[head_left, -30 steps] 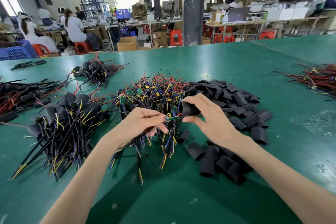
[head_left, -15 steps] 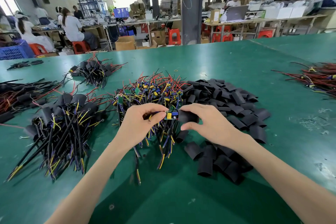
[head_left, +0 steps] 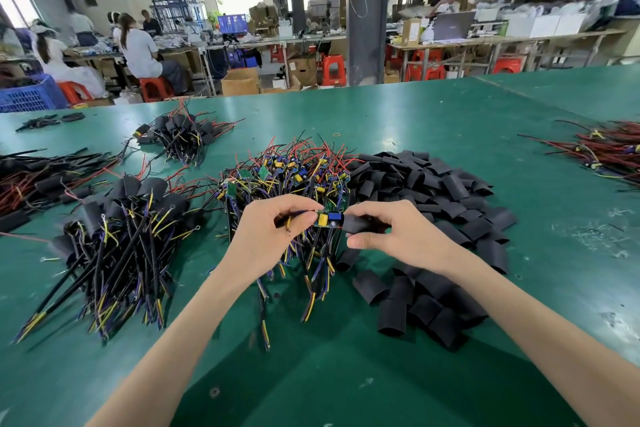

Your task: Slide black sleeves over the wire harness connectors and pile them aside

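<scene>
My left hand (head_left: 273, 230) pinches a wire harness by its wires, its small board connector (head_left: 329, 219) with yellow and blue parts sticking out to the right. My right hand (head_left: 391, 236) holds a black sleeve (head_left: 356, 224) whose open end meets the connector's tip. Behind the hands lies a heap of bare harnesses (head_left: 294, 173). A spread of loose black sleeves (head_left: 433, 191) lies to the right. On the left is the pile of sleeved harnesses (head_left: 121, 236).
The green table (head_left: 381, 121) also carries a smaller sleeved bundle (head_left: 180, 135) at the back left, dark harnesses (head_left: 38, 177) at the far left and red-wired harnesses (head_left: 609, 152) at the far right. People sit at benches beyond the table.
Both hands have come together. The connector has turned to point right, and the sleeve's mouth has moved up against its end.
</scene>
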{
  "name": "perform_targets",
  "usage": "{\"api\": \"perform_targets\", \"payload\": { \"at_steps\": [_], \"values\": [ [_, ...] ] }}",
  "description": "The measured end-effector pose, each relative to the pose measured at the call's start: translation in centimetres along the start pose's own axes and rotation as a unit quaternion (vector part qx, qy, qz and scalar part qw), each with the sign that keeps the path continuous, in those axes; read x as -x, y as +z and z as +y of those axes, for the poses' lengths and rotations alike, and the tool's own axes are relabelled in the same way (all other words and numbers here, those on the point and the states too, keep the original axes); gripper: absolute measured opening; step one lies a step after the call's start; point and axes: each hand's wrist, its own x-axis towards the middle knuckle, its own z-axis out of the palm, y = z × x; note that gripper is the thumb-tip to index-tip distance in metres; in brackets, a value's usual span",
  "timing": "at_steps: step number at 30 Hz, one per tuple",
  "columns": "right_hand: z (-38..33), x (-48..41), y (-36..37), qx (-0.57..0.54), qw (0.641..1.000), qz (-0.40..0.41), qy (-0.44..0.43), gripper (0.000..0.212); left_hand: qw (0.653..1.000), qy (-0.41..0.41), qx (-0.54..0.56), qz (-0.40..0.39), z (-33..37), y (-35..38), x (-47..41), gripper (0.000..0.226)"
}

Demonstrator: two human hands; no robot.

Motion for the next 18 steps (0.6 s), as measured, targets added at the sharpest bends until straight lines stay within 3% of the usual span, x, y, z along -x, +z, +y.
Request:
{"api": "perform_targets", "payload": {
  "at_steps": [7, 18],
  "values": [
    [0.19, 0.05, -0.03, -0.011, 0.999, -0.019, 0.026, 0.033, 1.000, -0.009, 0.000, -0.014, -0.17, 0.20, 0.01, 0.030],
    [-0.40, 0.23, -0.04, -0.072, 0.996, -0.035, 0.039, 0.029, 0.999, -0.016, -0.017, -0.033, 0.09, 0.44, 0.22, 0.022]
  ]
}}
